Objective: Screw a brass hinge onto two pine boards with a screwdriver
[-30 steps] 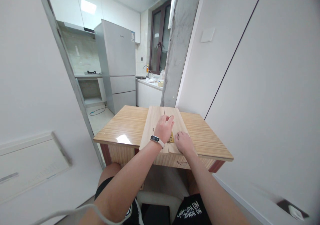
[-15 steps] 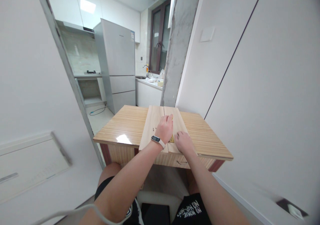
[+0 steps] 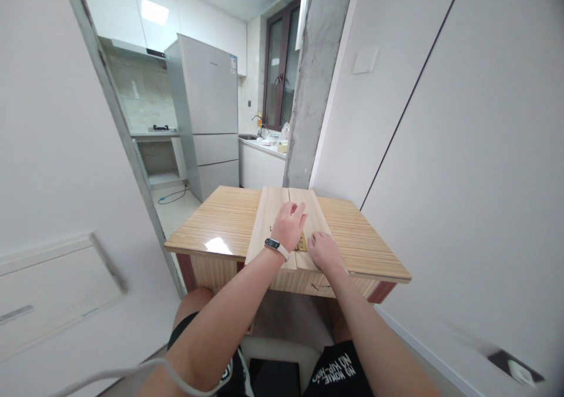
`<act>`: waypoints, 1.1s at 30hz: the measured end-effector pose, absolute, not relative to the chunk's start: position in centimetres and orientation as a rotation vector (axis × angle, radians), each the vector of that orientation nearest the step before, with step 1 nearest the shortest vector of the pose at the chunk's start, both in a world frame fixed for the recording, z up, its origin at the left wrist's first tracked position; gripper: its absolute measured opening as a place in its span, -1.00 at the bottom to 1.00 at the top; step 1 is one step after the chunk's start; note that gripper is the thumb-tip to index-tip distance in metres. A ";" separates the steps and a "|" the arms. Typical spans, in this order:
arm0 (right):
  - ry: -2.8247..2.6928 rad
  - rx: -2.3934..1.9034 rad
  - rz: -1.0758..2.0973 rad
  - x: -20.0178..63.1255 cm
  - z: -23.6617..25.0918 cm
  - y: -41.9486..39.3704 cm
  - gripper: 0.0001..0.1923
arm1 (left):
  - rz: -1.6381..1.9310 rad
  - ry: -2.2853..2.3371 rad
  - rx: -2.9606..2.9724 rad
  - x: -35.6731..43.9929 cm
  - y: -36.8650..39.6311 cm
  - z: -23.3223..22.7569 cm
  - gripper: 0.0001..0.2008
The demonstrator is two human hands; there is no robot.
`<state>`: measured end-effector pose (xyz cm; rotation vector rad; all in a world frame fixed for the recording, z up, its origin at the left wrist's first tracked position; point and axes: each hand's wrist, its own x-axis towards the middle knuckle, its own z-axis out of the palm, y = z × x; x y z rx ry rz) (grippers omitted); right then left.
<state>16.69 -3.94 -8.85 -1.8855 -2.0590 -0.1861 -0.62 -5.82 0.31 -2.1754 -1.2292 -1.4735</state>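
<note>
- The square, light brown, striped wooden table [image 3: 220,224] sits under both hands. It has a shiny top, so the boards could slide on it if a hand pushes too hard.
- Two long, pale wooden boards [image 3: 268,221] lie side by side on the table, right under the hands. They could slip apart at the crack between them.
- The left hand [image 3: 289,225] rests on the boards, fingers curled loosely. I cannot tell if it pinches anything.
- The right hand [image 3: 324,251] lies flat, holding nothing, pressing the near board end.
- A small, flat, yellow metal hinge [image 3: 302,244] sits between the hands. It could shift crooked.
- Tiny dark screws [image 3: 269,229] lie just left of the left hand. They could roll off.
</note>
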 end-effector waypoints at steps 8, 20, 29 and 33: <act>-2.072 -1.897 -0.169 16.7 -8.9 -3.7 -0.61 | -1.500 -1.299 -2.181 -0.2 -6.0 0.3 -0.70; -2.071 -1.892 -0.198 16.8 -9.0 -3.7 -0.61 | -1.530 -1.229 -2.219 -0.4 -5.4 -0.1 -0.60; -2.059 -1.886 -0.198 16.7 -9.1 -3.7 -0.61 | -1.462 -1.260 -2.245 -0.8 -6.0 0.6 -0.64; -2.061 -1.890 -0.200 16.6 -8.9 -3.9 -0.61 | -1.481 -1.289 -2.252 -0.7 -5.8 0.4 -0.63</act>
